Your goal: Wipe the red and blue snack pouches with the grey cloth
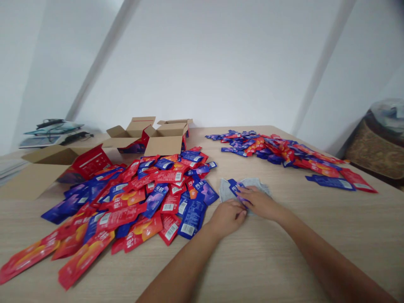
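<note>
A blue pouch (234,185) with white lettering lies on a crumpled grey cloth (224,191) on the table. Stretched out flat, the fingers of my right hand (257,201) rest across the pouch and hide its middle. My left hand (227,217) is closed at the pouch's near end, its fingers curled in; the exact grip is partly hidden. Left of my hands spreads a heap of red and blue pouches (135,195), the closest being a blue one (192,216) with a barcode.
Farther back on the right is a second pile of pouches (277,149). Open cardboard boxes (166,143) stand behind the left heap, another box (41,176) at far left. Papers and dark cables (59,132) lie in the back left corner. A brown patterned chair (375,145) stands beyond the right edge.
</note>
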A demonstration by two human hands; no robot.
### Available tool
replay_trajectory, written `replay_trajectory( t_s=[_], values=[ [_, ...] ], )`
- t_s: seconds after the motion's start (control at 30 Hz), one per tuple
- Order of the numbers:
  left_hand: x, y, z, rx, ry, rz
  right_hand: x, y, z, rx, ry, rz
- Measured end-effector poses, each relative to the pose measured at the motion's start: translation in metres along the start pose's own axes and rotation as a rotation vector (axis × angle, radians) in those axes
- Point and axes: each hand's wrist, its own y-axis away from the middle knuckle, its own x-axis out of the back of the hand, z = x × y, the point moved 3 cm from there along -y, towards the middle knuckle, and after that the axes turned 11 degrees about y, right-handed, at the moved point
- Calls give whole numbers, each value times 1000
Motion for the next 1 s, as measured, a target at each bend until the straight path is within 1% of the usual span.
replay_trajectory(
  t_s=[0.07,0.17,0.3,0.4,0.47,0.57,0.63,0.73,0.8,0.9,1.0],
  values=[
    [-1,-1,-1,34,20,5,-6,-9,2,28,39,-15],
    [0,-1,-1,51,55,4,-9,-34,7,16,96,-30],
    [2,0,0,40,70,12,-8,-68,21,-112,140,-38],
    [4,1,-1,13,71,17,0,-79,29,-172,153,3],
    [4,1,-3,-1,72,18,10,-77,29,-218,139,67],
    [3,1,-5,4,67,17,30,-61,20,-297,130,214],
    [2,2,-5,21,62,19,42,-48,8,-255,130,253],
    [1,2,-4,36,58,31,48,-28,-10,-136,93,214],
    [1,2,-4,36,54,41,43,-14,-15,-147,95,178],
    [1,2,-5,44,29,49,19,2,-16,-165,120,94],
    [0,0,-6,59,9,29,-5,2,-11,-122,138,48]
  ],
)
